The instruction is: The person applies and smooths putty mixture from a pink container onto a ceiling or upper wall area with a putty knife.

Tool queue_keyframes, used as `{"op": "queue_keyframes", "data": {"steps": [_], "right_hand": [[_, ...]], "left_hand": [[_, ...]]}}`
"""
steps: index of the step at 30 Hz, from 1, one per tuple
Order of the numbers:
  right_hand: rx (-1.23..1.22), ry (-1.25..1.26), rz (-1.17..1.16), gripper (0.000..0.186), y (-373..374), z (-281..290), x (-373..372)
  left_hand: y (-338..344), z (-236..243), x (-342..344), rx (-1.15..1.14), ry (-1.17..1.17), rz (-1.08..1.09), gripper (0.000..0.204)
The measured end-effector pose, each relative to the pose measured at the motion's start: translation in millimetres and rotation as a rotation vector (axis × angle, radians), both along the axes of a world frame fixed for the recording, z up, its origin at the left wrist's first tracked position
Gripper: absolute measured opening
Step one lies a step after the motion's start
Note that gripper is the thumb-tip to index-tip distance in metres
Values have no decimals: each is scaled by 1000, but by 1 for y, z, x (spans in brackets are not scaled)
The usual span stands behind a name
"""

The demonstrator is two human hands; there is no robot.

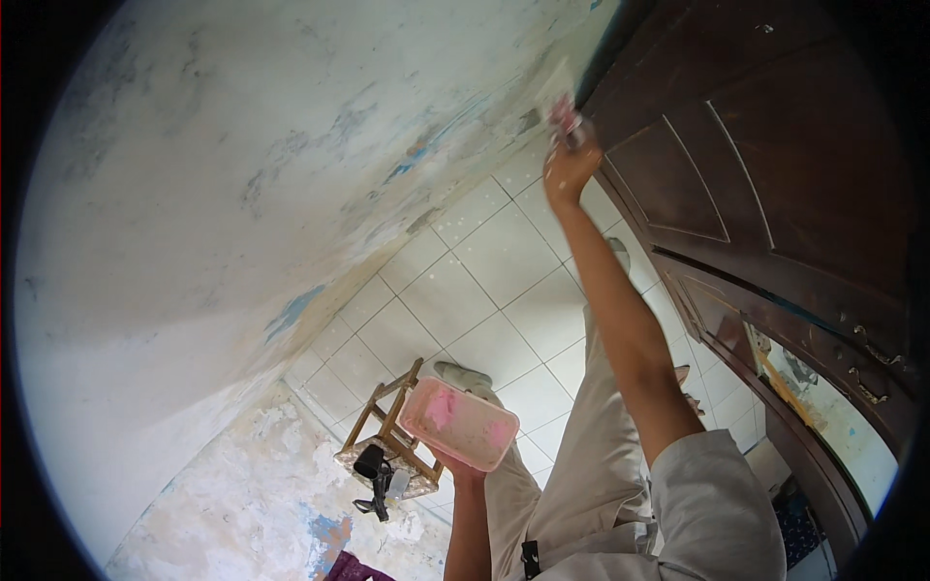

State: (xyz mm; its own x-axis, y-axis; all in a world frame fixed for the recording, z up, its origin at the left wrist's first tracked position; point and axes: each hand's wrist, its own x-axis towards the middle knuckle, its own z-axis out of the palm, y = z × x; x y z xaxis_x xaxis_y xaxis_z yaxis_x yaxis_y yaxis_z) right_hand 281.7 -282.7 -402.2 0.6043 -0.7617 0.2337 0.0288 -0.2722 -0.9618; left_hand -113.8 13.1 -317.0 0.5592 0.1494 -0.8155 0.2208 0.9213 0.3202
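Observation:
My right hand [568, 167] is raised high and grips a putty knife [562, 102] with a pinkish handle. Its pale blade is pressed against the patchy white wall [242, 194], close to the edge of a dark wooden door [765, 174]. My left hand [455, 467] is low, under a pink rectangular tub [458, 423] smeared with white filler, and holds it up from below.
A small wooden stool [389, 441] stands on the white tiled floor [494, 290] near the wall, with a dark object on it. The door frame runs down the right side. A dark red cloth [354, 569] lies at the bottom edge.

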Motion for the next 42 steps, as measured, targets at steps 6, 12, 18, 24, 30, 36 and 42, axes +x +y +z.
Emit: {"op": "queue_keyframes", "data": {"steps": [6, 12, 18, 24, 30, 36, 42], "right_hand": [[107, 5, -46, 17, 34, 25, 44], [195, -113, 188, 18, 145, 38, -7], [342, -23, 416, 16, 170, 33, -56], [371, 58, 491, 19, 112, 9, -78], [295, 616, 616, 16, -1, 9, -27], [982, 327, 553, 12, 33, 22, 26], [416, 99, 363, 24, 171, 98, 4]], "left_hand": [[-7, 2, 4, -155, -125, 8, 71], [-11, 14, 9, -165, -97, 77, 66], [1, 10, 7, -172, -135, 55, 63], [-1, 13, 4, -100, -127, 83, 65], [-4, 21, 9, -123, -195, 71, 64], [-10, 21, 11, -195, -157, 132, 67], [-5, 20, 8, -92, -192, 21, 65]]}}
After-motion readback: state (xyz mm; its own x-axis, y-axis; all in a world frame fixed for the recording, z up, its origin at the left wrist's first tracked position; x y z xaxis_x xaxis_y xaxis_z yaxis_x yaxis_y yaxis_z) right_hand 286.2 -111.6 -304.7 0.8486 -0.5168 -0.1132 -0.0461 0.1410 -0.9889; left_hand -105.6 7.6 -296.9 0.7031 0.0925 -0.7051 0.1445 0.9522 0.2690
